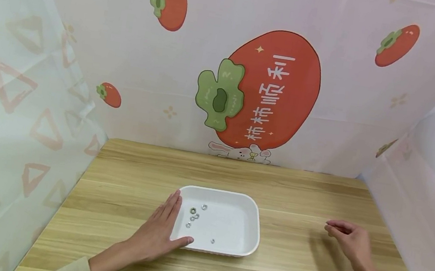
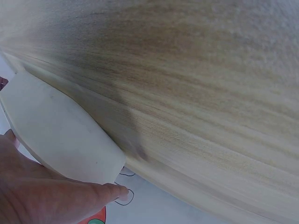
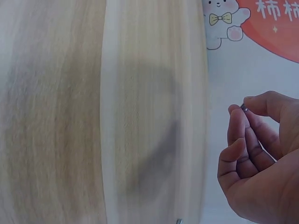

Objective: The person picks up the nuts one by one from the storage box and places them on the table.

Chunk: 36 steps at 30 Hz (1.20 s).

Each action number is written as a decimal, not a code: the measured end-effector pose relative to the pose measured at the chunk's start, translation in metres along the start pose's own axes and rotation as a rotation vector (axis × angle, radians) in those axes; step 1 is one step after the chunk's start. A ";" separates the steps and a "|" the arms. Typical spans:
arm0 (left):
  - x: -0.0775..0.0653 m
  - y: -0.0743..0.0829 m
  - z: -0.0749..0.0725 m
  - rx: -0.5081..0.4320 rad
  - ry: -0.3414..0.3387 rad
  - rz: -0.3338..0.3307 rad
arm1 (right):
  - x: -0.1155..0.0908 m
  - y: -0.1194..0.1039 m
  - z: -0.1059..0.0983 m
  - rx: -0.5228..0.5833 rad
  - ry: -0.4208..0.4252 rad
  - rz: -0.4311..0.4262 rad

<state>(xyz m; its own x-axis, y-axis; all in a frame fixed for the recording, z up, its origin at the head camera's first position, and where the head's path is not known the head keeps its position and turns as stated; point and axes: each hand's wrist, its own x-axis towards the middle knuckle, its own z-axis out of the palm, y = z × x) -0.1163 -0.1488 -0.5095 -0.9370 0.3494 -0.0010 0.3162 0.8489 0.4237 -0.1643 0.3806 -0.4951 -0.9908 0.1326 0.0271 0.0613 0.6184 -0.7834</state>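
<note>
A white rectangular tray (image 1: 231, 224) sits on the wooden table. Several small metal nuts (image 1: 193, 210) lie in it, most of them toward its left side. My left hand (image 1: 155, 233) rests against the tray's left edge with straight fingers, the thumb by the near left corner; the left wrist view shows the same hand (image 2: 51, 198) along the tray's outer wall. Off to the right, above the table, my right hand (image 1: 354, 243) pinches a small metal nut (image 3: 244, 108) between thumb and forefinger. That nut is mostly covered by the fingertips.
A small metal piece (image 3: 179, 221), cut off by the frame, shows at the bottom of the right wrist view. The wooden table (image 1: 298, 189) ends at a printed cloth backdrop (image 1: 340, 102), with cloth on both sides too.
</note>
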 end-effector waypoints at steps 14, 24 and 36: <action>-0.001 0.003 0.000 0.006 0.059 0.023 | 0.002 0.023 -0.015 -0.131 0.029 -0.021; 0.000 0.001 0.000 0.021 0.038 0.016 | 0.005 0.033 -0.028 -0.283 0.037 -0.078; 0.000 0.004 -0.002 0.000 0.035 0.010 | 0.004 0.035 -0.034 -0.388 0.033 -0.164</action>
<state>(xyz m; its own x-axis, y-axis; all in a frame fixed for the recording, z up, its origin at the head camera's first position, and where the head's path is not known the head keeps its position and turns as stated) -0.1152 -0.1468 -0.5062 -0.9383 0.3440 0.0346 0.3255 0.8455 0.4233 -0.1622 0.4292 -0.5013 -0.9872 0.0290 0.1567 -0.0497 0.8782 -0.4757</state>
